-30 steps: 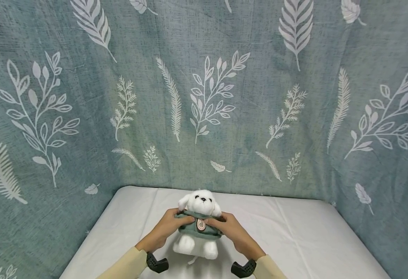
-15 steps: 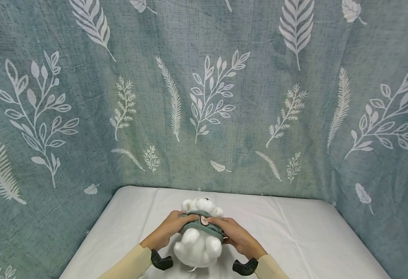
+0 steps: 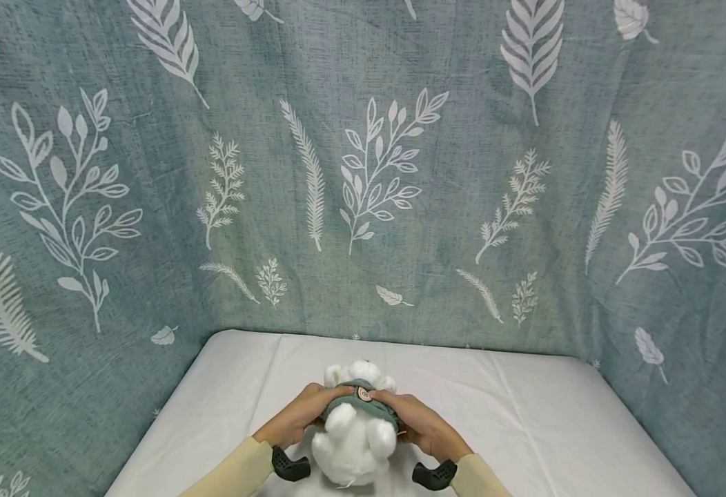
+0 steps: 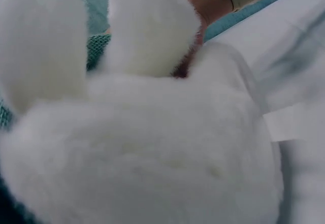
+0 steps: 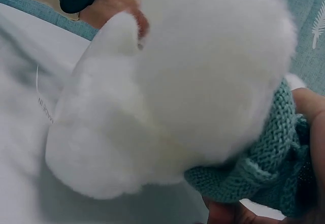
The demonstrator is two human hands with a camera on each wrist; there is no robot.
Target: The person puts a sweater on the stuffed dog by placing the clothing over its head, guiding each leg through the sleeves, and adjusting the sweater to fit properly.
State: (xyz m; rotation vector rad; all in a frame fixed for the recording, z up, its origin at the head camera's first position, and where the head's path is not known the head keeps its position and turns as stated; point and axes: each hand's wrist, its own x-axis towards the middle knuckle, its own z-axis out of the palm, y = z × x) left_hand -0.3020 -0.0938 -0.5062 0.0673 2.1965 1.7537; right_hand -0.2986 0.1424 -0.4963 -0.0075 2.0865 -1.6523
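Note:
A white plush dog (image 3: 353, 452) in a green knitted sweater (image 5: 269, 148) leans back over the white surface, its legs and belly turned toward me. An oval patch (image 3: 364, 394) shows on the sweater's front. My left hand (image 3: 301, 412) grips the sweater from the left side, thumb on top near the patch. On the opposite side my right hand (image 3: 426, 424) holds it likewise, and its fingers are partly visible at the right wrist view's edge. White fur (image 4: 152, 148) fills most of the left wrist view and hides the left fingers there. A thin white label (image 5: 43, 99) sticks out from the dog's bottom.
A white cloth (image 3: 493, 407) covers the flat surface under the dog. Blue-green curtains (image 3: 425, 207) printed with white leaves stand behind and on both sides. Each wrist wears a black device, such as the one on the right (image 3: 434, 475).
The dog has tipped backward from facing me upright, so its face turned up and away and its underside came into view. Both hands kept their hold and moved slightly lower.

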